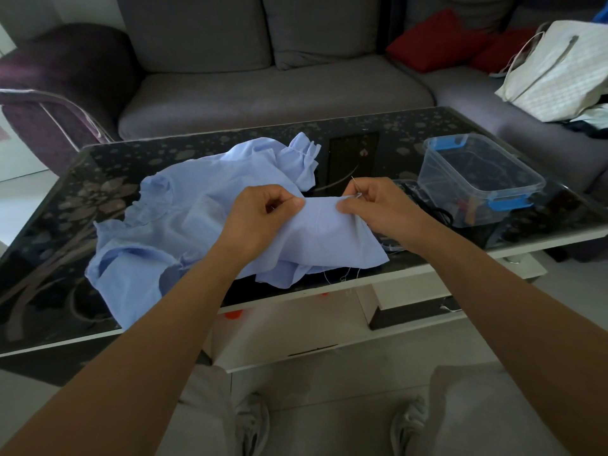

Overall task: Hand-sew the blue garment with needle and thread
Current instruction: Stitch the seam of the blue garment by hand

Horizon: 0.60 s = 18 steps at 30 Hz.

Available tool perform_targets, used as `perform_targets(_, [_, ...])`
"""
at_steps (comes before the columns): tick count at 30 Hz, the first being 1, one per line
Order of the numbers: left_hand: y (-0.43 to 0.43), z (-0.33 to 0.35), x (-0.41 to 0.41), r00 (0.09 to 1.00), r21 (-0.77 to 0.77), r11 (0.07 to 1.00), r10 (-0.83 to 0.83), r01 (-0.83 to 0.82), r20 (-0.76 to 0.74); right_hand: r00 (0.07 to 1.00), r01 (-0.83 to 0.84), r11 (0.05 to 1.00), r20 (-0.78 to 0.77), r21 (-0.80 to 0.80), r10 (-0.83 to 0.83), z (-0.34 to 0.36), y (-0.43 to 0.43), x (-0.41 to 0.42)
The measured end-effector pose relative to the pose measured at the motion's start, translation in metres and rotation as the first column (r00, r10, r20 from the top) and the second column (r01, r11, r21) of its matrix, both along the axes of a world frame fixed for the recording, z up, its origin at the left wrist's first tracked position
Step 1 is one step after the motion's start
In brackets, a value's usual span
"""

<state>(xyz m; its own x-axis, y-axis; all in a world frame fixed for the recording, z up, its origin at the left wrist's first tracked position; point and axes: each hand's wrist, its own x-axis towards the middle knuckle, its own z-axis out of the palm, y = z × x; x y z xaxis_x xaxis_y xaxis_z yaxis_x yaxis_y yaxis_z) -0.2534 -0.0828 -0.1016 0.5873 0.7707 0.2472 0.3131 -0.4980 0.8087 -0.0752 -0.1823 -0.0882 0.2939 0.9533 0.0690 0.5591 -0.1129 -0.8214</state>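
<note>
Knees (197, 419) in grey trousers sat below a stitch being worked over the near edge of the glass coffee table (49, 245).

Above that edge, the left hand (263, 209) pinched a fold of the blue garment (171, 218), which lay heaped across the table's middle. The right hand (375, 202) clamped the same fold and the needle (354, 182), its tip standing up just beside the fingers. That upright tip could likely prick a finger if the cloth jerked. The thread was too fine to trace, so it might snag on loose strands (357, 274) hanging off the table's near edge. A slipping left pinch would probably slacken the fold and pucker the seam.
</note>
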Motion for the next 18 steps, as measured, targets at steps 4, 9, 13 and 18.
perform_targets(4, [-0.0006,0.0000,-0.0017,0.999,-0.032,0.999,-0.016,0.017,0.028,1.000,-0.004,1.000,-0.003,0.003,0.004,-0.0004,-0.0014,0.0003])
perform_targets(9, [-0.0059,0.0029,0.0004,0.998,-0.118,0.992,-0.024,0.031,0.063,1.000,0.002,1.000,-0.010,0.002,-0.002,-0.0022,-0.0021,0.0015])
perform_targets(13, [-0.0058,0.0006,0.0012,0.999,-0.171,0.985,-0.025,0.033,0.049,1.000,-0.009,1.000,0.000,-0.018,0.009,-0.0042,-0.0022,0.0010])
perform_targets(18, [-0.0048,0.0007,0.0005,0.993,-0.246,0.968,-0.027,0.054,0.112,1.000,-0.020,1.000,-0.021,-0.005,0.019,-0.0048,-0.0021,0.0013])
